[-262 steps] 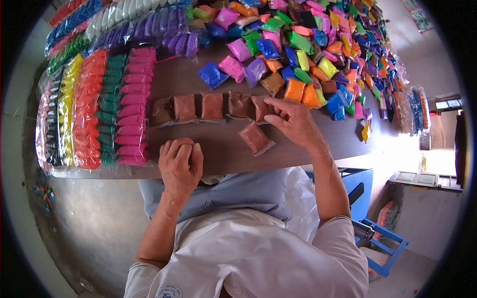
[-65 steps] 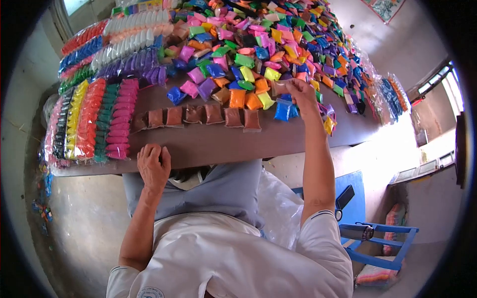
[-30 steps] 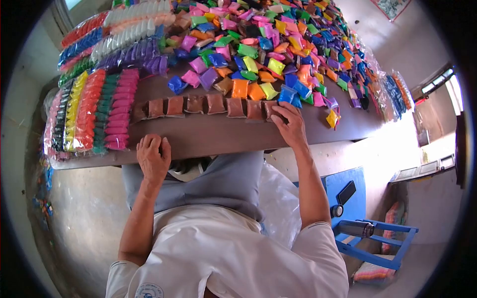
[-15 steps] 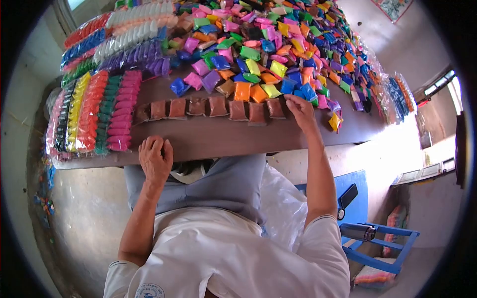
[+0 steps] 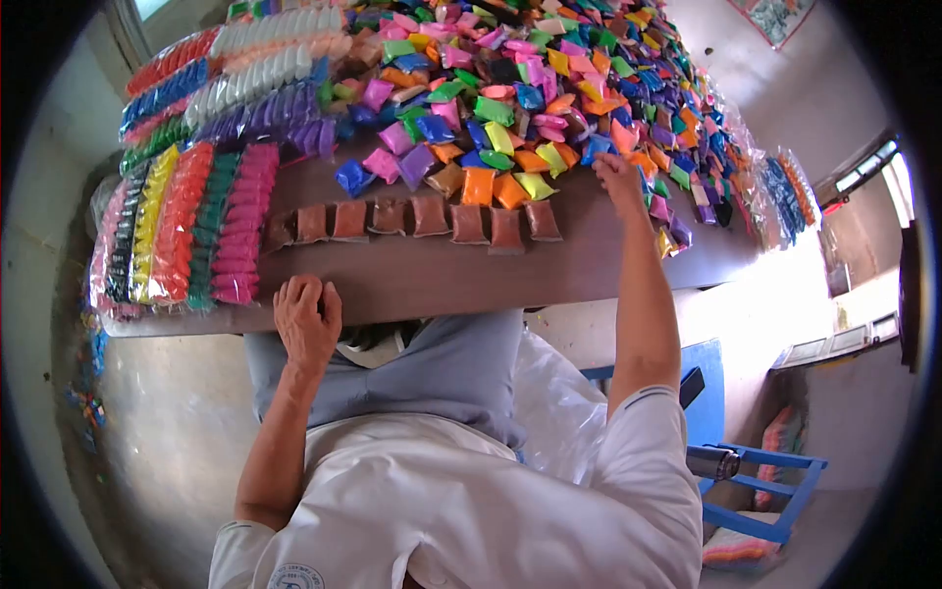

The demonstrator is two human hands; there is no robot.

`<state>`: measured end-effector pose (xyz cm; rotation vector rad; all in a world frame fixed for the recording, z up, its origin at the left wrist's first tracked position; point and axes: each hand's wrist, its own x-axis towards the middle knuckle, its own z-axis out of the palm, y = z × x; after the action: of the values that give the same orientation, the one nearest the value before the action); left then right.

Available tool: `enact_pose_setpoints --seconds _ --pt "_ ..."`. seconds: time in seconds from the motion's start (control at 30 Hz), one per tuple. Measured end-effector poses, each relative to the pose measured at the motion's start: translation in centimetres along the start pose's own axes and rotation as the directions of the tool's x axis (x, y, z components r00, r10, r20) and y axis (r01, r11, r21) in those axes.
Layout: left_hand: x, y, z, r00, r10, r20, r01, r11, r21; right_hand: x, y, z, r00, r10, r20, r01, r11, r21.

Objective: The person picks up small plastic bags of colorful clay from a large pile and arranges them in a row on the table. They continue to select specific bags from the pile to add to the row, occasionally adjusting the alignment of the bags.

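On the brown table (image 5: 422,280) in front of you, itemised from near edge to far:

1. Left hand (image 5: 307,319): curled into a loose fist on the near edge of the table, with nothing visible in it. It lies well apart from every packet and seems only to steady you as you lean.

2. Row of brown packets (image 5: 429,217): eight or so flat pouches laid side by side, edges touching or nearly so. All are one colour in a single file, which reads as a deliberate grouping kept apart from the mixed stock. The end packet (image 5: 543,219) is the one nearest your right arm.

3. Right hand (image 5: 621,179): arm stretched out past the row, with the fingers extended onto the near fringe of the loose heap (image 5: 549,79), just beside a blue packet (image 5: 596,147). I cannot tell whether the fingertips have pinched anything or merely touch.

4. Loose heap: mixed pink, green, orange, yellow, purple and blue pouches. They are piled unsorted across the far half of the table.

5. Bundled strips (image 5: 186,231), at your left: sleeves of one colour each, pink, green, red-orange, yellow and dark, lying parallel and touching.
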<state>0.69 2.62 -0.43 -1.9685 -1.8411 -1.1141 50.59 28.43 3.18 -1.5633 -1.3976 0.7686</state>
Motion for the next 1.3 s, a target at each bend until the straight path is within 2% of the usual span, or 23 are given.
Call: enact_pose_setpoints --seconds 0.07,0.1,0.17,0.2,0.27,0.4,0.47,0.57,0.6,0.67,0.7,0.77,0.9,0.97,1.0,1.07,1.1,1.17,1.2,1.23,1.27,1.3 --pt "-0.1 0.1 -0.2 1.000 -0.007 0.024 0.006 1.000 0.014 -2.6 -1.8 1.4 0.996 -0.080 0.046 0.085 0.990 -0.117" --pt "-0.2 0.1 -0.2 1.000 -0.012 0.026 0.012 1.000 0.015 -3.4 -2.1 2.4 0.996 -0.078 0.051 0.083 0.989 -0.119" --pt "0.0 0.1 -0.2 1.000 0.000 0.028 0.000 1.000 0.007 -4.5 -2.7 4.2 0.948 -0.247 0.203 0.281 0.946 -0.160" --pt "0.0 0.0 -0.2 1.000 0.003 0.027 -0.004 1.000 0.009 -4.6 -2.9 4.8 0.948 -0.248 0.201 0.281 0.947 -0.157" --pt "0.0 -0.1 0.1 1.000 0.014 -0.005 -0.014 1.000 0.004 -4.6 -3.6 5.8 0.919 -0.185 0.347 0.239 0.964 -0.120" --pt "0.1 0.0 0.1 1.000 0.010 -0.011 -0.010 1.000 0.008 -3.9 -4.0 7.5 0.918 -0.182 0.353 0.269 0.939 -0.215" --pt "0.0 -0.1 0.1 1.000 0.009 -0.010 -0.009 1.000 -0.001 -3.9 -5.3 7.7 0.932 -0.095 0.350 0.240 0.886 -0.398" --pt "0.0 0.1 0.0 1.000 0.014 -0.009 -0.014 1.000 0.004 -3.1 -5.3 8.4 0.954 -0.109 0.279 0.241 0.833 -0.498" --pt "0.0 0.1 0.0 1.000 0.017 -0.008 -0.017 1.000 0.002 -3.1 -5.0 8.6 0.955 -0.108 0.275 0.238 0.833 -0.499" --pt "0.1 0.1 0.1 1.000 0.017 -0.019 -0.017 1.000 0.004 -3.0 -4.7 8.8 0.945 -0.282 0.165 0.327 0.817 -0.476" --pt "0.0 0.1 0.1 1.000 0.019 -0.021 -0.019 1.000 0.003 -3.2 -5.0 8.7 0.945 -0.283 0.162 0.327 0.816 -0.476" --pt "-0.1 -0.1 0.1 1.000 0.016 -0.015 -0.016 1.000 -0.008 -3.8 -5.4 8.0 0.976 -0.178 0.124 0.213 0.886 -0.411" --pt "-0.3 0.1 -0.1 1.000 0.012 -0.007 -0.012 1.000 0.001 -7.7 -5.2 5.7 0.961 -0.259 0.095 0.275 0.872 -0.406" --pt "-0.3 -0.1 0.0 1.000 0.026 -0.018 -0.026 1.000 -0.011 -9.9 -4.3 5.5 0.938 -0.272 0.214 0.329 0.890 -0.314" --pt "-0.2 -0.1 0.0 0.999 0.025 -0.019 -0.025 1.000 -0.004 -11.1 -4.3 5.5 0.937 -0.275 0.217 0.333 0.891 -0.308" --pt "-0.1 0.1 -0.1 1.000 0.024 -0.014 -0.024 1.000 -0.008 -12.9 -5.2 5.7 0.945 -0.186 0.268 0.261 0.924 -0.279" --pt "-0.1 0.1 -0.1 1.000 0.022 -0.014 -0.022 1.000 -0.001 -13.3 -5.6 5.8 0.943 -0.189 0.272 0.264 0.925 -0.273" --pt "-0.1 0.1 -0.1 0.999 0.023 -0.023 -0.023 1.000 -0.008 -13.7 -6.0 5.8 0.965 -0.126 0.230 0.218 0.872 -0.439" --pt "-0.1 0.1 -0.1 0.999 0.023 -0.022 -0.024 1.000 -0.007 -13.9 -5.8 6.0 0.965 -0.126 0.230 0.218 0.873 -0.437" --pt "-0.1 0.1 -0.1 1.000 0.018 -0.017 -0.019 1.000 -0.005 -14.1 -5.3 6.3 0.930 -0.325 0.171 0.367 0.817 -0.445" --pt "-0.1 0.1 -0.1 1.000 0.013 -0.011 -0.013 1.000 -0.004 -14.3 -5.1 6.6 0.851 -0.512 0.113 0.501 0.732 -0.462" --pt "-0.1 0.1 -0.1 1.000 0.013 -0.009 -0.013 1.000 -0.002 -14.8 -5.4 6.9 0.852 -0.511 0.113 0.501 0.733 -0.460"
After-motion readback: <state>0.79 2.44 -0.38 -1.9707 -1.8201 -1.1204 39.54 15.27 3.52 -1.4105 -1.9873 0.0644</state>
